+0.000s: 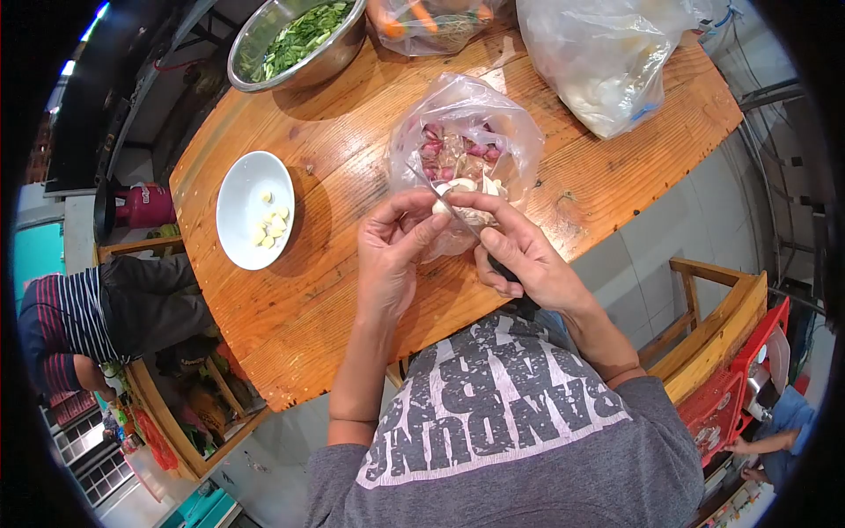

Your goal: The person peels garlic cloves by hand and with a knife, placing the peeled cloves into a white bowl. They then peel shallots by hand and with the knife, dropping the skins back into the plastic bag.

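Observation:
My left hand (393,236) pinches a garlic clove (438,208) between thumb and fingertips. My right hand (526,255) is closed round the black handle of a knife (459,216), whose thin blade points up and left and lies against the clove. Just beyond both hands stands a clear plastic bag (519,132), rolled open. Inside it are red shallots (431,150) and white garlic (491,185), partly hidden by my fingers. To the left of my left hand, a white bowl (231,207) contains several peeled garlic cloves (275,224).
On the wooden table (343,167), a metal bowl (255,86) of chopped greens, a bag of carrots (422,22) and a large white plastic bag (607,70) stand at the far side. A person (79,312) is at left, another person (783,440) at lower right, near a red crate (713,405).

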The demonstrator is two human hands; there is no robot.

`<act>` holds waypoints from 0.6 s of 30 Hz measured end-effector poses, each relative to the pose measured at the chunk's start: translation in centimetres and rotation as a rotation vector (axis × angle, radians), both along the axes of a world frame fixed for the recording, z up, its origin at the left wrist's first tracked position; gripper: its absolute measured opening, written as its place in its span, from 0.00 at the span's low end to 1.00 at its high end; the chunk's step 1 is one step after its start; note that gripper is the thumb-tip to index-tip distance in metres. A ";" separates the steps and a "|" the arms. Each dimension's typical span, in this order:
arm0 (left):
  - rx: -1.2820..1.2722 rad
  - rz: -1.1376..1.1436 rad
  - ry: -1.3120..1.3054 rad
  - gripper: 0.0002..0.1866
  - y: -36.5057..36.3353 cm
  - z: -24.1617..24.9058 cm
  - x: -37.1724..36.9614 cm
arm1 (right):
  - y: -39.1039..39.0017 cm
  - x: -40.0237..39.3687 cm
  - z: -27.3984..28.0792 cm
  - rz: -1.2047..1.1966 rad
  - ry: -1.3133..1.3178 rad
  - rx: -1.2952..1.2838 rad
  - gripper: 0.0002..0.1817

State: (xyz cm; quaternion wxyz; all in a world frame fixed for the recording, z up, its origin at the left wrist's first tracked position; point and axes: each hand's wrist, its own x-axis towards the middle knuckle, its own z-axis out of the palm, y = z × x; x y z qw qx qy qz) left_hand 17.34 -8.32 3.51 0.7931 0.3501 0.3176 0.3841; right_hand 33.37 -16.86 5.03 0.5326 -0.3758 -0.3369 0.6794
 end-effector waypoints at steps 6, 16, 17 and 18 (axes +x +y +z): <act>0.007 0.001 -0.010 0.11 -0.1 0.0 0.4 | -0.2 0.1 -0.1 0.001 0.001 -0.004 0.24; 0.036 -0.044 -0.024 0.10 -0.1 0.1 0.5 | -0.5 0.8 -0.8 0.035 0.093 -0.086 0.23; 0.038 -0.045 -0.028 0.11 -0.1 0.1 0.5 | -0.6 0.8 -0.8 0.036 0.086 -0.097 0.22; 0.038 -0.047 -0.031 0.11 -0.1 0.1 0.4 | -0.6 0.8 -0.8 0.031 0.072 -0.098 0.22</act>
